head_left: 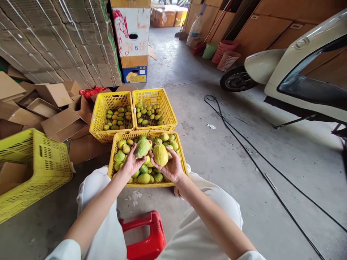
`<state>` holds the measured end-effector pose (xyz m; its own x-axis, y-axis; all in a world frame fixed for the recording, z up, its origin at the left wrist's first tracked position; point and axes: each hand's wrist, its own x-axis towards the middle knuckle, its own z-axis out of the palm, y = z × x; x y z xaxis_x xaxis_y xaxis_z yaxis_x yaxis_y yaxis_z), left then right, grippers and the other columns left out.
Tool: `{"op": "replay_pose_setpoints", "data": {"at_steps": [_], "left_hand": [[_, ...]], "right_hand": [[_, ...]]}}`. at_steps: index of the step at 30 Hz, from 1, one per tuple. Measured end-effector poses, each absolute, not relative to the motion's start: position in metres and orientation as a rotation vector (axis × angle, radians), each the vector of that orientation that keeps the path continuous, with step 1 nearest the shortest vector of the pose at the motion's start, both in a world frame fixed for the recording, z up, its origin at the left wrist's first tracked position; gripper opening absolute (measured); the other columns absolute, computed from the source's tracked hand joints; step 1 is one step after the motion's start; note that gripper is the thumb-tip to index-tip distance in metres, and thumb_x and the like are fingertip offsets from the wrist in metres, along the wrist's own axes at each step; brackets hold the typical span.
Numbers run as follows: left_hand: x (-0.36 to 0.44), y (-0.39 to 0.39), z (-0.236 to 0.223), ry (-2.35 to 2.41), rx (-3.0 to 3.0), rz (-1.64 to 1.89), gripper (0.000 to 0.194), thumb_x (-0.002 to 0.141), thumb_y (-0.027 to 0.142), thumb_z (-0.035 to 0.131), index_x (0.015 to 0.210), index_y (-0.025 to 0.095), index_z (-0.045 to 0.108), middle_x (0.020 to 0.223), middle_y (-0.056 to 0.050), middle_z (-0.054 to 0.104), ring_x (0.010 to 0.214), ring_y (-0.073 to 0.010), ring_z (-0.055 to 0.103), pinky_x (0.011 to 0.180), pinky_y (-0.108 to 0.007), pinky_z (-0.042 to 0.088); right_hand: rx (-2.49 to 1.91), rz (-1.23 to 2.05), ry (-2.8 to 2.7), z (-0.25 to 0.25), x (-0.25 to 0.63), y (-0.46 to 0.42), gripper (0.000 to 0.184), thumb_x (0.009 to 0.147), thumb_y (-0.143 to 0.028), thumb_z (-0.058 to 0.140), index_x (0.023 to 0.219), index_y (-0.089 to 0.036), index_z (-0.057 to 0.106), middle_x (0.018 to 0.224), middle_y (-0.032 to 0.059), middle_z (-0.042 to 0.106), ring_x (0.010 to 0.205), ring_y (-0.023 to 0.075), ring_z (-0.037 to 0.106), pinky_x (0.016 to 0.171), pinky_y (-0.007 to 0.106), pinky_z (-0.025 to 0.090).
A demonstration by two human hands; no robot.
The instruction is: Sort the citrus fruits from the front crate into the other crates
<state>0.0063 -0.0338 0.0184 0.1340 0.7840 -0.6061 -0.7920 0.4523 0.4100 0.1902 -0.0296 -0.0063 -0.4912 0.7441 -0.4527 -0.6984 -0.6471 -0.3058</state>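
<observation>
White carton [131, 38]: a blue "6", red horse-head print, dark hand slot; small print too tiny to read.
Blue carton [135, 74]: under the white one, w/ yellow panel; wording illegible.
Brown cartons [264, 30]: back R, small labels, can't read 'em.
Scooter [282, 61]: cream, far R, round badge up front, no brand legible.
L hand [132, 163]: mine, fingers part-curled round green papaya-like fruit [142, 148].
R hand [172, 168]: mine, palm up, half-open, fingers cupped under & round yellow papaya-like fruit [160, 155].
Both fruits: held side by side over front crate [148, 185], stalk ends up-ish.
Front crate: yellow plastic, lots of green/yellow fruit, btwn my knees & the back crates.
Back L crate [94, 121] & back R crate [170, 110]: yellow, side by side, smaller-looking fruit in each, floor of each partly bare.
Side crate [51, 157]: yellow-green, far L, cardboard in it.
Flattened boxes [54, 39]: strapped stack, back L.
Loose cardboard [61, 124]: heaped L, right up by back L crate.
Red stool [151, 240]: btwn my legs.
Black cable [244, 142]: looped, trailing across floor R, clear of crates.
</observation>
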Motion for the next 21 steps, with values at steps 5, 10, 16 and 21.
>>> {"op": "replay_pose_setpoints", "data": {"at_steps": [5,10,16,21], "left_hand": [[0.007,-0.034,0.018,0.884,0.058,1.210,0.048,0.106,0.025,0.075,0.154,0.025,0.070,0.110,-0.008,0.085,0.074,-0.0161,0.078,0.052,-0.018,0.056],[0.006,-0.032,0.008,0.892,0.055,1.238,0.036,0.099,0.025,0.086,0.133,0.018,0.075,0.092,-0.005,0.078,0.068,-0.0141,0.071,0.053,-0.019,0.053],[0.002,-0.029,0.005,0.958,-0.055,1.336,0.018,0.107,0.038,0.079,0.114,0.021,0.077,0.091,-0.004,0.077,0.074,-0.0175,0.072,0.061,-0.024,0.058],[0.000,-0.031,0.017,0.901,-0.014,1.294,0.027,0.111,0.046,0.067,0.098,0.023,0.072,0.088,-0.003,0.071,0.078,-0.0181,0.072,0.068,-0.027,0.062]], "right_hand": [[-0.764,2.119,-0.090,0.000,0.191,-0.033,0.031,0.090,-0.029,0.077,0.120,-0.026,0.070,0.103,0.0075,0.087,0.108,0.0347,0.088,0.092,0.052,0.077],[-0.700,2.093,-0.184,0.001,0.192,-0.035,0.053,0.085,-0.018,0.083,0.131,-0.033,0.061,0.110,0.0018,0.087,0.105,0.0310,0.089,0.088,0.050,0.077],[-0.721,2.136,-0.199,-0.005,0.188,-0.029,0.033,0.094,-0.030,0.085,0.121,-0.028,0.065,0.102,0.0016,0.085,0.096,0.0277,0.088,0.081,0.041,0.075],[-0.761,2.121,-0.141,-0.005,0.185,-0.022,0.024,0.100,-0.046,0.079,0.105,-0.024,0.071,0.089,0.0024,0.081,0.079,0.0238,0.081,0.061,0.032,0.066]]}}
